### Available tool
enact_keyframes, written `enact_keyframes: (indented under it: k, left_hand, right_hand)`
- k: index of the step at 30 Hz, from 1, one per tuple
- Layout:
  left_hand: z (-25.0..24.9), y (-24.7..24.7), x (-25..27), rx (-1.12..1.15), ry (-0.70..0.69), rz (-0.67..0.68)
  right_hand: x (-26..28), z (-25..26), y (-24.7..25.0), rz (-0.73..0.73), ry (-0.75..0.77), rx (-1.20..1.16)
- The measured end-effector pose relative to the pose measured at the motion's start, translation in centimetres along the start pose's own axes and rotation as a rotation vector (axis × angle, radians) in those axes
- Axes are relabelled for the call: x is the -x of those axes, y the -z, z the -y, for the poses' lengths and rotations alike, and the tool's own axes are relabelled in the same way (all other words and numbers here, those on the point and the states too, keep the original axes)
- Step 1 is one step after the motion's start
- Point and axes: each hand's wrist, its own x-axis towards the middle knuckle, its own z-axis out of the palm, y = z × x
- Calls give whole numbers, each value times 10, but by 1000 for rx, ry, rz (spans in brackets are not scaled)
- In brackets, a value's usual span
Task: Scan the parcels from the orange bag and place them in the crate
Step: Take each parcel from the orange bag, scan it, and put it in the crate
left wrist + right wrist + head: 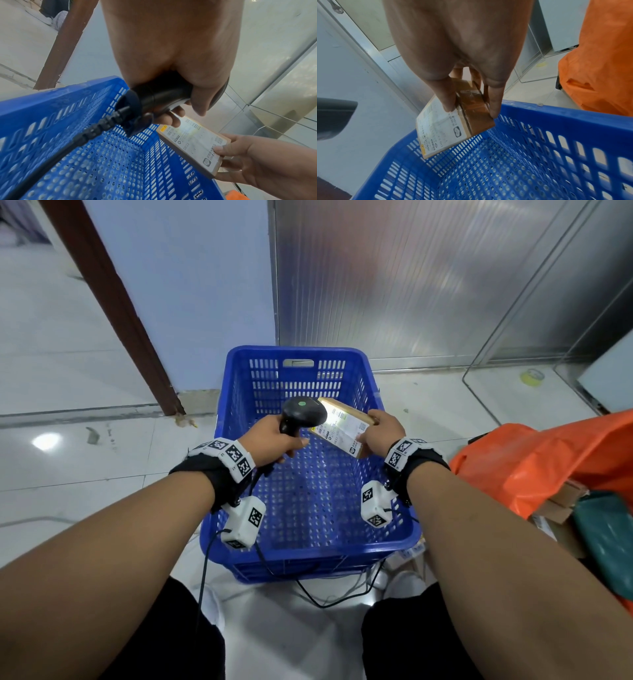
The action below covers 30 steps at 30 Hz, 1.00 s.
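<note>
My left hand (274, 440) grips the handle of a black barcode scanner (303, 412) with a green light on top; its handle (159, 96) and cable show in the left wrist view. My right hand (380, 433) pinches a small flat cardboard parcel (346, 426) by its right end, thumb on the white label (193, 138), fingers underneath. The scanner's light falls on the label. The parcel (453, 124) hangs over the blue perforated crate (239, 392), whose inside holds no parcels. The orange bag (534, 460) lies to the right.
More parcels (561, 508) and a teal package (606, 529) lie at the orange bag's mouth. The scanner cable (308, 590) runs across the floor in front of the crate. A brown door frame (113, 309) stands left, metal panels (411, 285) behind. A tape roll (532, 377) lies far right.
</note>
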Motion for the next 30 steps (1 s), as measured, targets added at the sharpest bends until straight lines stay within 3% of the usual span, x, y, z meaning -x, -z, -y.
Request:
enact_keyframes:
  k: [9, 30]
  left_hand:
    - [3, -1, -6, 126, 39, 162]
    - [4, 7, -20, 128, 72, 267]
  right_hand:
    - [-10, -15, -2, 13, -82, -10]
    - [-36, -35, -3, 73, -164, -8]
